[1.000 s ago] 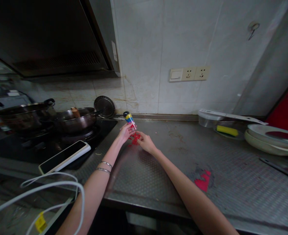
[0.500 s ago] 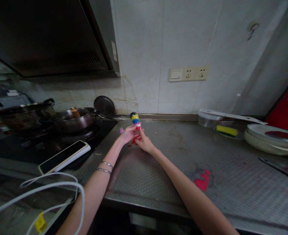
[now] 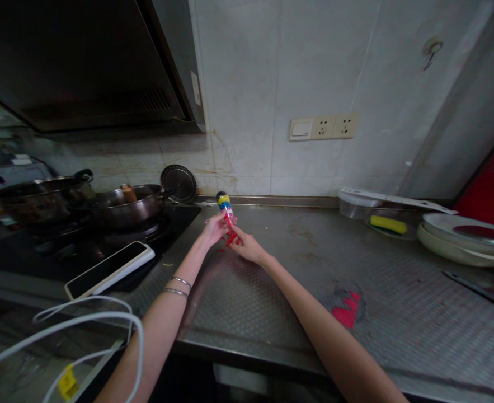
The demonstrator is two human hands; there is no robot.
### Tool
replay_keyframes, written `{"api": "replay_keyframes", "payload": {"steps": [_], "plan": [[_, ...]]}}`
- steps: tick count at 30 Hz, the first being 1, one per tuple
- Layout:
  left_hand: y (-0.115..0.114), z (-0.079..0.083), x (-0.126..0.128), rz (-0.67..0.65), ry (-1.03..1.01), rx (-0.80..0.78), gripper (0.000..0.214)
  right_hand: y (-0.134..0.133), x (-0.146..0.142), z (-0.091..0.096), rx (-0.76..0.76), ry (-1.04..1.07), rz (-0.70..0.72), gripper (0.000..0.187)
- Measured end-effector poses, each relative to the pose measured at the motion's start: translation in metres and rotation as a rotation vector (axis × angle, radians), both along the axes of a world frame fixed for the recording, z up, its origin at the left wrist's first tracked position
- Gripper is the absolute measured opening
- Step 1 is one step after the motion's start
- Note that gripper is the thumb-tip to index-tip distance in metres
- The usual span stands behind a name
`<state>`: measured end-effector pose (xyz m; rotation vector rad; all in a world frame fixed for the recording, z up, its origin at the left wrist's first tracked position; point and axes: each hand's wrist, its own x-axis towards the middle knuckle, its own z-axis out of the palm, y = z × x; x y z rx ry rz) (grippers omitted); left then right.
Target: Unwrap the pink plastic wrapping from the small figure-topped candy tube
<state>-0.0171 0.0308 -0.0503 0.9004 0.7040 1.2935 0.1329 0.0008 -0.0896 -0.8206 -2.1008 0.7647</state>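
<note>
A small clear tube filled with yellow, blue and red layers stands tilted above the steel counter. My left hand is closed round its lower part. My right hand is pinched at the tube's base, next to a small heap of red bits on the counter. Two thin bangles sit on my left wrist.
Two dark pans and a round lid are on the stove at left, with a phone at its front edge and white cables below. Bowls, a sponge and a clear box lie far right. A red mark stains the counter.
The tube swung right and upright half a second ago, then tilted back left now. My right hand moved from the red heap up to the tube's base.
</note>
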Motion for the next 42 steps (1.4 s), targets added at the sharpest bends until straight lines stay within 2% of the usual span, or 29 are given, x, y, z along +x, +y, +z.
{"api": "replay_keyframes", "payload": {"steps": [5, 11, 17, 23, 29, 34, 39, 42], "plan": [[0.004, 0.000, -0.003, 0.083, -0.002, -0.003, 0.024, -0.001, 0.000, -0.002, 0.063, -0.089, -0.082, 0.057], [0.003, -0.002, -0.001, 0.144, 0.033, 0.034, 0.023, 0.000, 0.001, -0.003, 0.061, -0.080, -0.108, 0.064], [-0.003, 0.000, 0.005, -0.006, -0.004, -0.003, 0.024, 0.000, -0.001, -0.005, 0.013, -0.042, -0.086, 0.076], [-0.006, -0.002, 0.016, -0.195, 0.019, 0.047, 0.027, 0.002, -0.004, -0.002, -0.021, 0.052, -0.170, 0.079], [-0.006, -0.005, 0.016, -0.235, 0.015, 0.077, 0.031, 0.003, -0.001, 0.002, -0.039, 0.098, -0.122, 0.070], [-0.004, -0.006, 0.015, -0.186, 0.008, 0.053, 0.030, 0.002, 0.002, 0.001, -0.002, 0.061, -0.084, 0.069], [0.003, -0.009, 0.012, 0.004, -0.046, 0.027, 0.023, 0.001, 0.002, -0.002, 0.043, -0.068, -0.095, 0.068], [0.007, -0.010, 0.009, 0.056, -0.061, 0.010, 0.019, -0.002, 0.002, -0.001, 0.019, -0.143, -0.108, 0.067]]}}
